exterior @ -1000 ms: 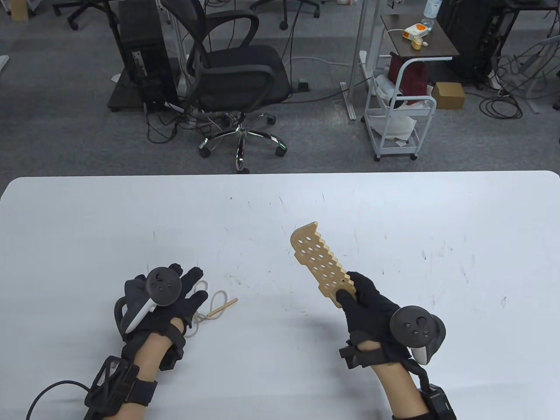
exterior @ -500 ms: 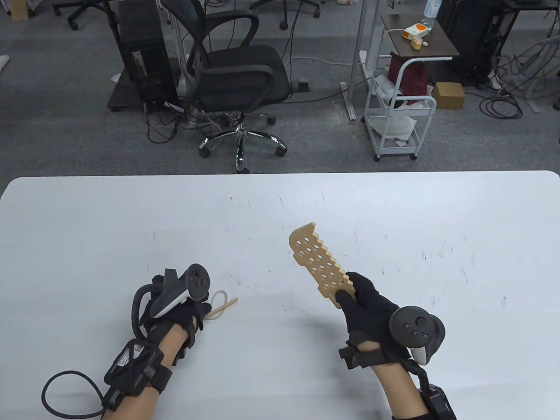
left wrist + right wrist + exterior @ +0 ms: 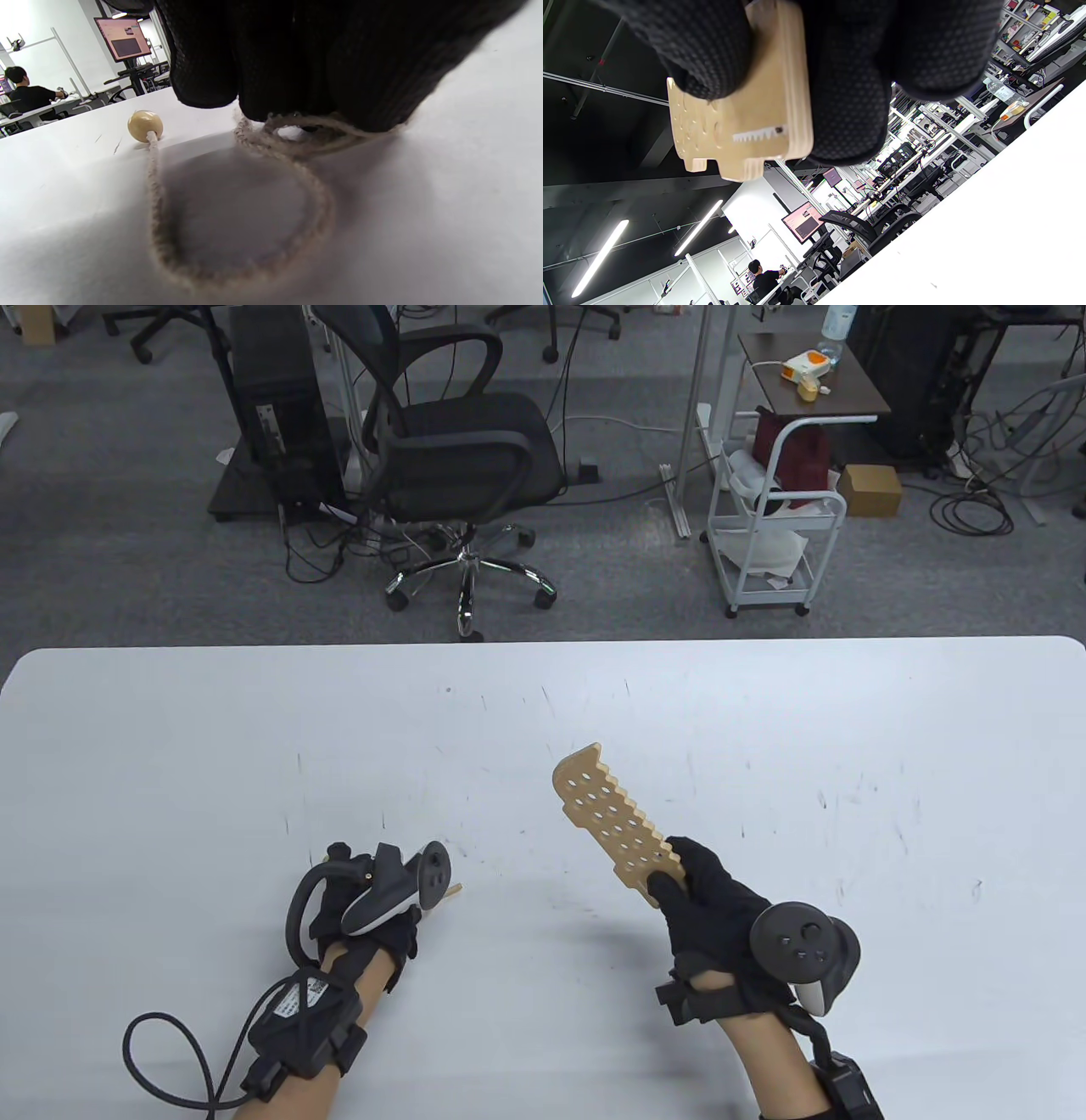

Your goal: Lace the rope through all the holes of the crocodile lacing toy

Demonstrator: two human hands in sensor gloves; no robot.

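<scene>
My right hand (image 3: 691, 891) grips one end of the wooden crocodile lacing toy (image 3: 607, 814) and holds it above the white table (image 3: 212, 729), its holed body pointing up and left. In the right wrist view the fingers (image 3: 848, 84) and thumb wrap the crocodile (image 3: 746, 118). My left hand (image 3: 405, 918) lies on its side over the rope, and only the wooden needle tip (image 3: 455, 888) shows beside it. In the left wrist view the fingers (image 3: 297, 63) bunch down on the beige rope (image 3: 314, 199), which loops on the table and ends in a wooden bead (image 3: 145, 125).
Beyond the table's far edge stand a black office chair (image 3: 458, 449), a computer tower (image 3: 276, 407) and a white rolling cart (image 3: 776, 517). A black cable (image 3: 161, 1060) trails from my left wrist. A person (image 3: 25, 95) sits far off in the left wrist view.
My left hand has rolled onto its side and slid right, closing over the rope loops that lay bare before. The right hand has tilted the crocodile slightly left.
</scene>
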